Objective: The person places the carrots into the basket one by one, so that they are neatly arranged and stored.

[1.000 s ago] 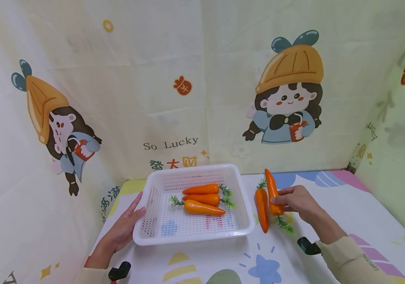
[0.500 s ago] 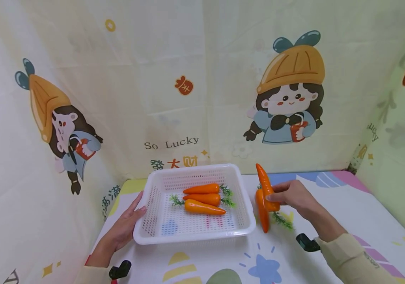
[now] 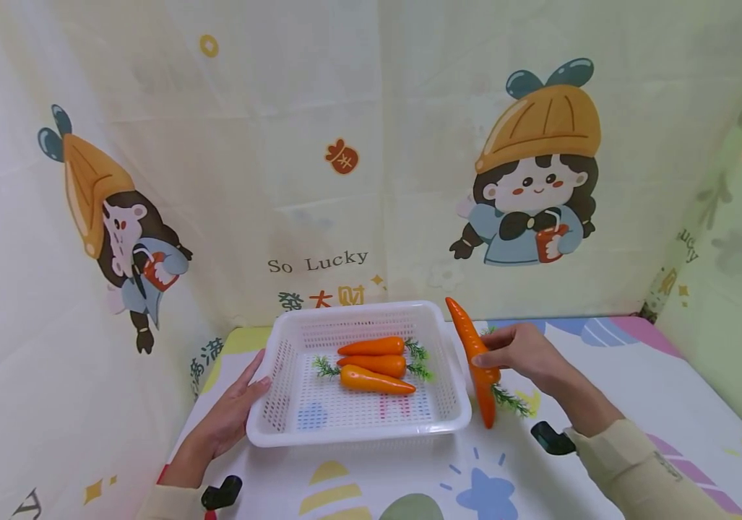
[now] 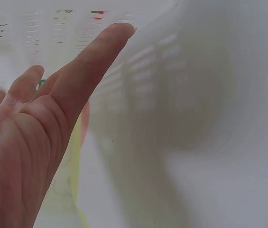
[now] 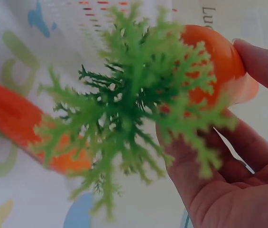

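Note:
Thumb and fingers of my right hand [image 3: 529, 360] pinch an orange toy carrot [image 3: 467, 328] near its leafy end, just off the right rim of a white plastic basket [image 3: 357, 438]. Its green fronds [image 5: 129, 95] fill the middle of the right wrist view. Partly covered by it, another carrot [image 3: 486, 404] lies on the table. Inside the basket are three carrots [image 3: 373, 380] with green tops. Along the basket's left side rests my left hand [image 3: 230, 412], its fingers mostly straight, the thumb [image 4: 96, 52] at the basket wall in the left wrist view.
A patterned cloth [image 3: 436, 477] covers the table under the basket. Pale printed curtains [image 3: 403, 144] hang close behind the table and at both sides.
My right hand has carried the held carrot leftward, across the loose carrot and up to the basket's right rim. The left hand and the basket have stayed in place.

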`<state>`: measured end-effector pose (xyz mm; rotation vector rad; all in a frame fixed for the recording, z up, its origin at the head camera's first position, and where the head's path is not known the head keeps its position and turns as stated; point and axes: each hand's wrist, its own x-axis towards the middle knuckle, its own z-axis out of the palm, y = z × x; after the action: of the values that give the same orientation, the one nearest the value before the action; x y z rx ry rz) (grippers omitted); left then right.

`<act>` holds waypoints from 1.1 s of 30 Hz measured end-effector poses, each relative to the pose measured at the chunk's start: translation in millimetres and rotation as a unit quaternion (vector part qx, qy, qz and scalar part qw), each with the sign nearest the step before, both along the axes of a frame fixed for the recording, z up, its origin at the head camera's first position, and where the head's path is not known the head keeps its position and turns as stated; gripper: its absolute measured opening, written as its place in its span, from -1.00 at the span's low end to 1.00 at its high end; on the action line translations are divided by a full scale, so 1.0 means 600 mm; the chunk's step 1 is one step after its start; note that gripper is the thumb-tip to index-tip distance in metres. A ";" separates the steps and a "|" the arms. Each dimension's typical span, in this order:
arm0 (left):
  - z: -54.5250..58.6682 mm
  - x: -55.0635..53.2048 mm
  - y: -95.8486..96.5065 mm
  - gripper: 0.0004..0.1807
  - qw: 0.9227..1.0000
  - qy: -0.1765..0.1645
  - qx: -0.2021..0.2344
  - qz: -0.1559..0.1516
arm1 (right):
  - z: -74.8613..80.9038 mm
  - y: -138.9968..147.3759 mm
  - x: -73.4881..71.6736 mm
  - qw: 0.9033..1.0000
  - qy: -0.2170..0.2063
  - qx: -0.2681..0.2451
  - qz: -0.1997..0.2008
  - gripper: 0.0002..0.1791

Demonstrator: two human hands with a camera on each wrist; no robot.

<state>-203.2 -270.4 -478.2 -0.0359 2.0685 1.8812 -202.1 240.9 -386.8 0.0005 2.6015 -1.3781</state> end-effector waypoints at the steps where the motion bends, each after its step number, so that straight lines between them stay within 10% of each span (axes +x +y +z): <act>1: 0.000 0.000 0.000 -0.20 1.000 0.000 0.000 0.001 | 0.001 -0.003 -0.001 1.000 0.001 -0.003 0.004 -0.43; 33: 0.002 -0.001 0.001 -0.18 1.000 0.001 0.005 -0.004 | 0.010 -0.093 -0.045 0.998 0.009 -0.025 0.064 -0.56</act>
<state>-203.7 -269.8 -477.1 -0.0219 2.0581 1.8875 -228.9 184.9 -380.8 -0.1839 2.5321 -1.4025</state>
